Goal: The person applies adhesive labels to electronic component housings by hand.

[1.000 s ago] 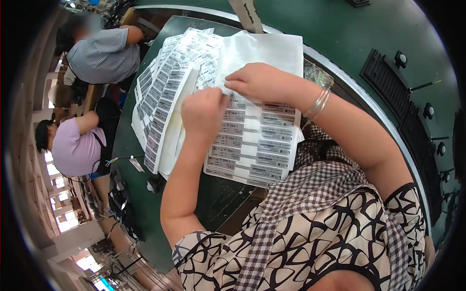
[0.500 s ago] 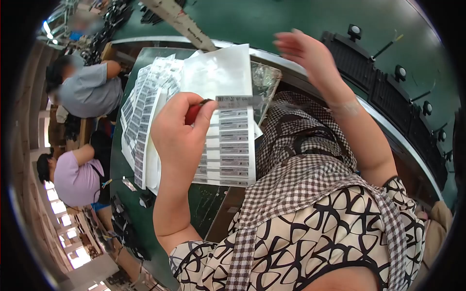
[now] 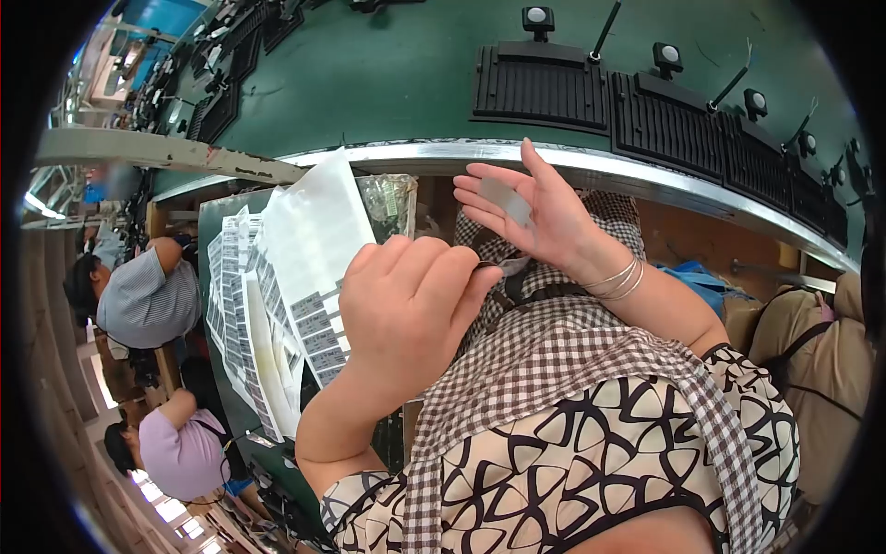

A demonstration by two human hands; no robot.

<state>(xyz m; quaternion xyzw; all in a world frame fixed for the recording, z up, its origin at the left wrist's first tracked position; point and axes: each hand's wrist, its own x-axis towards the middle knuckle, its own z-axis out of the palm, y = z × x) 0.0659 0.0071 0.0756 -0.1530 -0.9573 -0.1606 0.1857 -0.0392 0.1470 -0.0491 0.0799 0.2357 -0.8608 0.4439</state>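
Observation:
My left hand (image 3: 397, 309) is closed in a fist, its back toward me. A small dark tip (image 3: 486, 265) shows between its thumb and forefinger; the rest of that tool is hidden in the fist. Facing it, my right hand (image 3: 549, 208) is turned palm up with the fingers stretched out. A silver-grey rectangular piece, like a label (image 3: 505, 201), lies across those fingers; any print on it cannot be made out. Left of my left hand, a white sheet with rows of printed labels (image 3: 318, 217) lies on a loose stack of label sheets (image 3: 229, 295).
Black ribbed floodlights with round sensors (image 3: 540, 88) line the green work surface (image 3: 388, 92) beyond a metal edge (image 3: 443, 152). A worn beam (image 3: 175, 155) crosses at left. Two co-workers, in a grey shirt (image 3: 152, 295) and a lilac shirt (image 3: 185, 448), sit at left.
The view has turned. Earlier a grey strip stretched from my left hand's pinch, with something red in that fist. My right hand has come closer, palm up, with the grey piece on it.

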